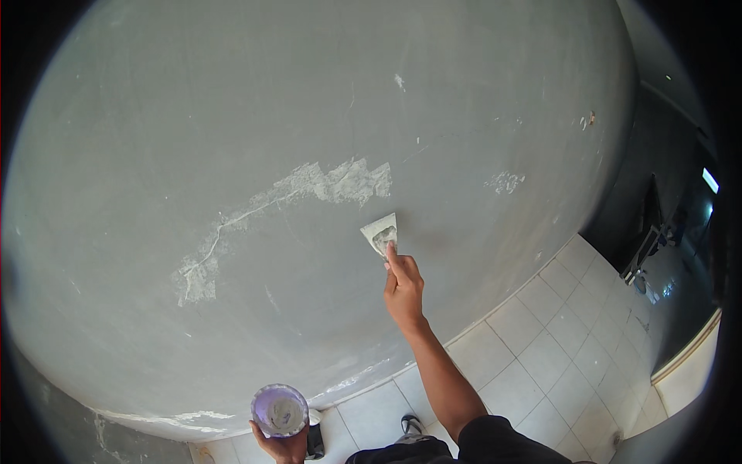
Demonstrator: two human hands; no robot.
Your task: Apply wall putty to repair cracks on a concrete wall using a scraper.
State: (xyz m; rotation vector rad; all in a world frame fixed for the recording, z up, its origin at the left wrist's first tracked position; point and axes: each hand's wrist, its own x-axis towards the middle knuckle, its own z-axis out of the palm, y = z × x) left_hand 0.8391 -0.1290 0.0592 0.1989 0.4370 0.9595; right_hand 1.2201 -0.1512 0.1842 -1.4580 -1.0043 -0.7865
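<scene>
In my right hand (pixel 404 292) is a putty knife (pixel 380 232), its wide blade pointing up at the wall and carrying a grey-white dab of filler. My fingers wrap its handle, with one finger stretched along the blade's base. Just above and left of the blade, a rough band of pale filler (pixel 332 182) covers part of a crack on the grey wall (pixel 232 100). Low in front of me, my left hand (pixel 284 447) grips a round purple tub (pixel 263 398) from below. Some grey paste (pixel 286 415) lies inside it.
White floor tiles (pixel 541 344) run along the wall's foot and off to the right. A shoe (pixel 411 424) shows near the wall base. Small white marks (pixel 505 182) dot the wall. At far right, a dark doorway area holds a metal-framed object (pixel 640 259).
</scene>
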